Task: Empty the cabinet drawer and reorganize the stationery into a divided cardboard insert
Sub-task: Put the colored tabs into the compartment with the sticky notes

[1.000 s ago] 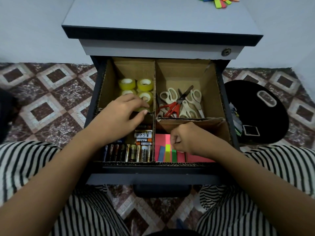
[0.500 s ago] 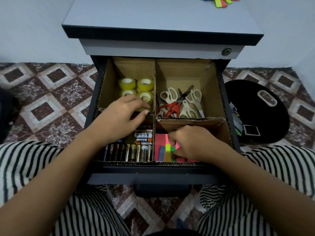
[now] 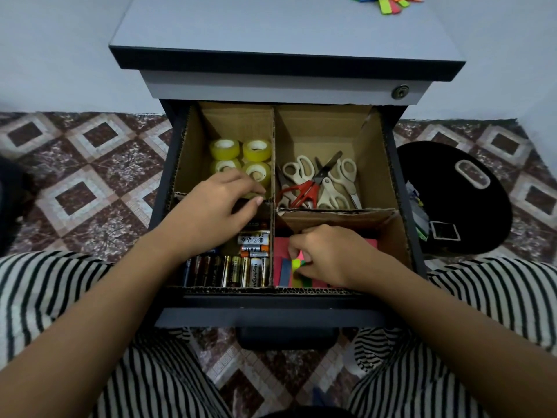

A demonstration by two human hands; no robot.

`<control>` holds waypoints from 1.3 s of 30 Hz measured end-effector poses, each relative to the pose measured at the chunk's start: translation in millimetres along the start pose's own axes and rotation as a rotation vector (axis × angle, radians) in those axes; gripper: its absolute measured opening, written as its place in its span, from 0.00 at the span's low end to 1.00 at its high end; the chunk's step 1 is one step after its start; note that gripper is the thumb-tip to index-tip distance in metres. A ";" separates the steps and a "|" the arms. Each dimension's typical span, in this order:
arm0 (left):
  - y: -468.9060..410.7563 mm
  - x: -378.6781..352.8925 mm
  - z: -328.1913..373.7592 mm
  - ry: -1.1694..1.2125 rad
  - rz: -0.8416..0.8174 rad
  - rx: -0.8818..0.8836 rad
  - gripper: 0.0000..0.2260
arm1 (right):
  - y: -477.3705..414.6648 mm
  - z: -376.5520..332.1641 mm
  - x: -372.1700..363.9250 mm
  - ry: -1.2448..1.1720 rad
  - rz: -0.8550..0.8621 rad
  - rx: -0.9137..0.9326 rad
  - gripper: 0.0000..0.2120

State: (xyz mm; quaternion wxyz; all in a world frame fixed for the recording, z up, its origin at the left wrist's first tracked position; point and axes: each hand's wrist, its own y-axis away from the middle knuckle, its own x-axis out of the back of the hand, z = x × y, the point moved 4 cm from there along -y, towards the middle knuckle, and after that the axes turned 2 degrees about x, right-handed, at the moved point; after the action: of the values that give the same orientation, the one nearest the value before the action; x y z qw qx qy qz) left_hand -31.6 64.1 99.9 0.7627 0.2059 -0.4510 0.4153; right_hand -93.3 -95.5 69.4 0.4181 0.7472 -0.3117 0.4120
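The open cabinet drawer (image 3: 271, 315) holds a divided cardboard insert (image 3: 376, 164) with four compartments. Yellow tape rolls (image 3: 256, 150) fill the far left one, scissors (image 3: 319, 182) the far right, batteries (image 3: 238, 270) the near left, and coloured sticky tabs (image 3: 287, 268) on a pink pad the near right. My left hand (image 3: 217, 212) rests on the cross divider, its fingers over the nearest tape roll and its thumb on the divider edge. My right hand (image 3: 325, 254) is down in the near right compartment with its fingers curled onto the sticky tabs.
More coloured sticky tabs (image 3: 388, 3) lie on the cabinet top at the far right. A black round bag (image 3: 452, 200) with papers sits on the tiled floor right of the drawer. My striped trouser legs flank the drawer front.
My right hand has dropped lower into the near right compartment and its fingers now press onto the sticky tabs. My left hand has stayed on the divider.
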 end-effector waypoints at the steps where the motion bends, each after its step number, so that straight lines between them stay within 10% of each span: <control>1: -0.1 -0.3 0.0 0.002 0.001 0.001 0.17 | 0.3 -0.2 0.0 -0.004 -0.004 0.004 0.10; 39: -0.7 -0.6 -1.4 -0.006 -0.001 0.002 0.18 | 11.5 4.7 8.1 0.108 -0.015 0.040 0.14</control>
State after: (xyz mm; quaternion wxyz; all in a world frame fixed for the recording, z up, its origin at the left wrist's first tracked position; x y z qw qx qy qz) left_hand -30.4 64.4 98.7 0.7614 0.2080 -0.4529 0.4145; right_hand -97.2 -105.8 79.3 0.4225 0.7343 -0.2748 0.4547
